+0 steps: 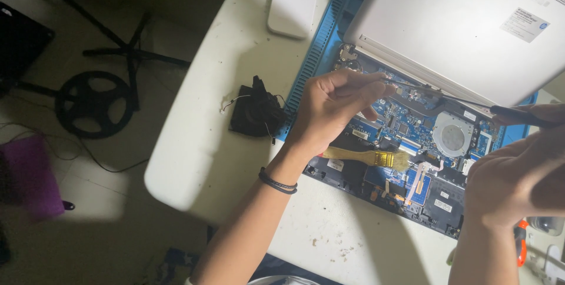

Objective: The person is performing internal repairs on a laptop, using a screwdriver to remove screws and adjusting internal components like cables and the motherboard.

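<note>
On the dim floor at the far left stands a black round wheel-shaped stand base [94, 104], with a purple cloth [29, 176] nearer on the floor. The white rounded worktop [200, 161] starts to the right of them. Near its left part lies a small black laptop fan with thin loose wires [256, 110], just beside the edge of a blue ridged plastic work mat [321, 50]. At the far edge of the worktop a white flat rounded plastic piece [292, 0] lies beside the mat.

On the mat rests an opened silver laptop with its blue circuit board exposed [412, 144]; its silver lid [465, 26] is tilted up at the far right. The left hand [335, 108], a black band on its wrist, is closed with fingertips pinched on the tip end of a thin black-handled screwdriver [471, 105], above the far left part of the board. Near this hand, a small brush with a yellow handle and pale bristles [368, 157] lies on the board. A round silver fan housing [452, 135] sits in the board further right.

The right hand [518, 179] is curled shut around the screwdriver's black handle at the right edge. Just beside its wrist lies an orange-handled tool [521, 247], mostly hidden.
</note>
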